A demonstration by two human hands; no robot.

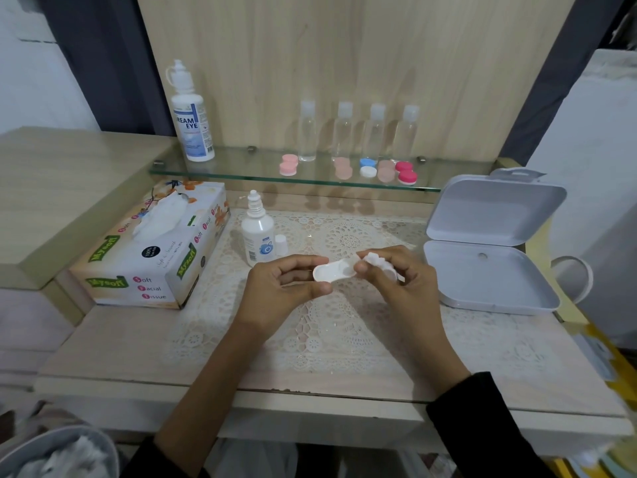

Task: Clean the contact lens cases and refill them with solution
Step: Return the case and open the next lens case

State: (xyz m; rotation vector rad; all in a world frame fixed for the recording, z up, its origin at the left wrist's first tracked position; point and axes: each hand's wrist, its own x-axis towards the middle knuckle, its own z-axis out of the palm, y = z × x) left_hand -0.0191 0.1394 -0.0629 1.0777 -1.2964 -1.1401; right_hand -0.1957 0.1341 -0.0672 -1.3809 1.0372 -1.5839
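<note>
- The left hand [286,288] pinches one end of a white contact lens case [334,272] above the lace mat [344,339].
- The right hand [396,281] presses a wad of tissue [377,262] into the case's other end.
- Left, a tissue box [155,257] reads "Mysoft Soft Facial Tissue".
- The far bottle [193,119] reads "DREAM EYE"; the small solution bottle [258,236] has unreadable print.

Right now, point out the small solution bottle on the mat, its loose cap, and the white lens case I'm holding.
small solution bottle [258,236], head view, on the labelled body.
loose cap [281,244], head view, on its side wall.
white lens case [332,271], head view, on the bare underside between the hands.
</note>
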